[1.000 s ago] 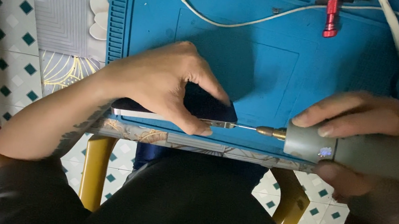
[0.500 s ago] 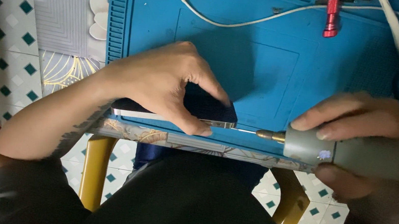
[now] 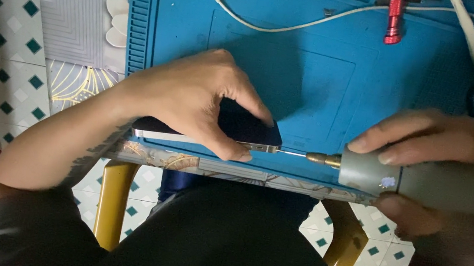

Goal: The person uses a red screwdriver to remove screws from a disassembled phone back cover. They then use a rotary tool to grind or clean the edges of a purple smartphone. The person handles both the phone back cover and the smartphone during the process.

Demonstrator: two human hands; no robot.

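left hand [image 3: 192, 100] closed on phone [image 3: 249, 130], pinning it at bench near edge | right hand [image 3: 430, 146] gripping electric screwdriver [image 3: 426, 182], bit level into phone's end | blue mat [image 3: 329, 84] under

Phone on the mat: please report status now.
Left hand pins phone on blue mat. Right hand holds grey electric screwdriver, bit at phone's end. Nothing blocking.
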